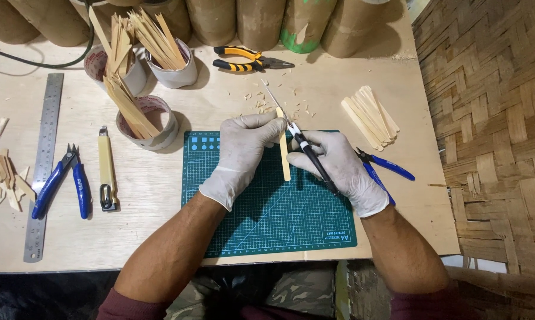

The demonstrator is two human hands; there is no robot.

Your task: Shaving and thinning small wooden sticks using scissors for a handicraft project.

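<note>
My left hand [241, 155], in a white glove, holds a flat wooden stick [285, 160] upright over the green cutting mat [267, 219]. In a white glove too, my right hand [341, 166] grips a thin black-handled needle file [306, 149] whose metal tip reaches past the stick's upper end. Wood shavings [267, 101] lie on the table just beyond the mat.
Three tape-roll cups [146, 121] hold wooden sticks at the back left. Yellow-black pliers [250, 59], blue cutters [63, 181] [386, 169], a utility knife [106, 169], a steel ruler [44, 160], a pile of sticks [371, 115] and offcuts [3, 175] lie around. Cardboard tubes line the back.
</note>
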